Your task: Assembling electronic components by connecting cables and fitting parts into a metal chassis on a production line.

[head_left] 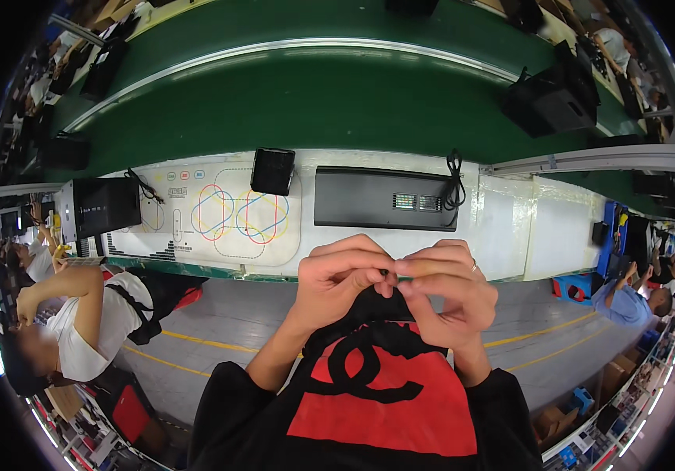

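My left hand (339,281) and my right hand (449,292) meet fingertip to fingertip in front of my chest. Both are closed in a pinch. A tiny dark piece (385,272) shows between the left fingertips; its kind is too small to make out. Whether the right fingers also grip it is hidden. Just beyond my hands, on the white worktop (306,235), lies a long black box (353,200) with slotted panels. A coiled black cord (453,188) rests on its right end. Left of that box is a smaller black block (273,171).
A black speaker-like box (110,206) stands at the worktop's left, with a cord beside it. Behind runs a green conveyor belt (274,94) with a metal rail, carrying another black box (553,98) at right. Co-workers sit at left (90,314) and right (627,302).
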Tool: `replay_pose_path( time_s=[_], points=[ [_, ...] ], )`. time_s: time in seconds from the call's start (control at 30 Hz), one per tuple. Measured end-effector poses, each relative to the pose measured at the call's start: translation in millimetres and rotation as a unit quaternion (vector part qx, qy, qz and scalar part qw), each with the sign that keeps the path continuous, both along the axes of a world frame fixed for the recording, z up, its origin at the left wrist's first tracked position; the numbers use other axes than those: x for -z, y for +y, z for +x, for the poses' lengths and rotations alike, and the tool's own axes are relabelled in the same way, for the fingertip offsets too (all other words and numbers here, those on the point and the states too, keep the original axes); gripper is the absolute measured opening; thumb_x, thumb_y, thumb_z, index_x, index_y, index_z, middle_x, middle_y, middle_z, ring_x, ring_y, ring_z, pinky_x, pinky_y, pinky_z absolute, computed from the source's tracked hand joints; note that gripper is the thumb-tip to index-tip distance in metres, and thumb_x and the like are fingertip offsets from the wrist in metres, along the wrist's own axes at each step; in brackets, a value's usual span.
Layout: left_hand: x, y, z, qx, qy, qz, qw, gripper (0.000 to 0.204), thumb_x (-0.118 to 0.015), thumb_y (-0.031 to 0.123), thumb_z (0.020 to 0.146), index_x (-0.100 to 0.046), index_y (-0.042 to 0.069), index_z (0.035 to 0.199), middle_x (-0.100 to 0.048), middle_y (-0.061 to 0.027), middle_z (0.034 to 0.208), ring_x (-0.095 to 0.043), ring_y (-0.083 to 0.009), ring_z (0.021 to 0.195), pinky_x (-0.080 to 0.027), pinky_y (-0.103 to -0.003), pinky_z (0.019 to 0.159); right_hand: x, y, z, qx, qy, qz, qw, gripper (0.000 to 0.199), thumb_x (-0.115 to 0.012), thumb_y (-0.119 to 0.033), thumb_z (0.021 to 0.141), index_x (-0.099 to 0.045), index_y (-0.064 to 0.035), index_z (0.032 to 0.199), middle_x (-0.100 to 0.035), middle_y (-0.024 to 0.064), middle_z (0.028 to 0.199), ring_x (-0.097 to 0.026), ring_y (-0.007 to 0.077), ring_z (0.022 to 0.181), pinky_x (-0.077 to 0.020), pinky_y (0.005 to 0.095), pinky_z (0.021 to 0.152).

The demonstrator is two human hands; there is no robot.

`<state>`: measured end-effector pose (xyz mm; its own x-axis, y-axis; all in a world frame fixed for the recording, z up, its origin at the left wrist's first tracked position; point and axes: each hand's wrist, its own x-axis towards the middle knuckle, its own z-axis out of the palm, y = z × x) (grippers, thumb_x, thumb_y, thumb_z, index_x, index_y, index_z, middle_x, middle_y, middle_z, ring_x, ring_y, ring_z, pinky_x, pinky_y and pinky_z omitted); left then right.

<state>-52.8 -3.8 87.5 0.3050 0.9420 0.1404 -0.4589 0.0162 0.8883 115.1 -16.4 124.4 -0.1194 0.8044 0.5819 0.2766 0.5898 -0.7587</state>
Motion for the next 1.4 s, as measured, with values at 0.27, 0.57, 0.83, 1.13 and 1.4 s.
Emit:
replay_pose_path(
  time_s=[0.27,0.57,0.83,1.13,1.4],
  points=[
    [19,-18,7,0.07,0.031,-0.074,0.994,0.016,-0.061,0.007,0.091,-0.063,-0.007,0.097,-0.061,-0.0127,0.087,-0.062,-0.0173,0.068,-0.05,-0.025,0.06,19,-12,15,0.013,-0.118,0.027,0.993,0.027,-0.071,0.012,0.063,-0.063,-0.0047,0.082,-0.071,0.0047,0.088,-0.064,0.0196,0.076,-0.0462,0.0314,0.065],
    [40,-20,6,0.101,-0.039,-0.138,0.985,0.011,-0.068,0.001,0.084,-0.064,-0.008,0.09,-0.062,-0.0132,0.086,-0.063,-0.0164,0.067,-0.05,-0.024,0.057,29,-21,12,0.008,-0.038,-0.036,0.999,0.026,-0.072,0.012,0.064,-0.061,-0.0038,0.082,-0.07,0.0069,0.085,-0.065,0.0208,0.075,-0.0484,0.0319,0.065],
    [57,-13,-10,0.172,0.057,-0.114,0.977,0.006,-0.069,-0.003,0.081,-0.065,-0.007,0.083,-0.064,-0.0114,0.08,-0.061,-0.0144,0.063,-0.049,-0.024,0.055,46,-30,13,-0.036,-0.118,-0.053,0.991,0.032,-0.072,0.012,0.065,-0.049,-0.0057,0.078,-0.068,0.0091,0.084,-0.064,0.024,0.073,-0.0496,0.0322,0.062],
    [85,-19,-13,0.172,0.103,-0.113,0.973,0.002,-0.067,-0.006,0.08,-0.065,-0.005,0.081,-0.064,-0.0078,0.076,-0.06,-0.0125,0.06,-0.047,-0.023,0.053,74,-39,4,-0.005,-0.145,-0.079,0.986,0.029,-0.07,0.011,0.066,-0.049,-0.003,0.079,-0.065,0.0087,0.085,-0.063,0.0268,0.075,-0.0512,0.0323,0.066],
    [95,-19,-16,0.172,0.103,-0.171,0.965,0.002,-0.068,-0.004,0.08,-0.066,-0.004,0.081,-0.064,-0.0073,0.074,-0.06,-0.0123,0.058,-0.046,-0.023,0.051,79,-30,7,-0.043,-0.207,-0.064,0.975,0.032,-0.072,0.011,0.065,-0.046,-0.0044,0.076,-0.066,0.0106,0.086,-0.063,0.0268,0.075,-0.0508,0.031,0.063]
  ],
)
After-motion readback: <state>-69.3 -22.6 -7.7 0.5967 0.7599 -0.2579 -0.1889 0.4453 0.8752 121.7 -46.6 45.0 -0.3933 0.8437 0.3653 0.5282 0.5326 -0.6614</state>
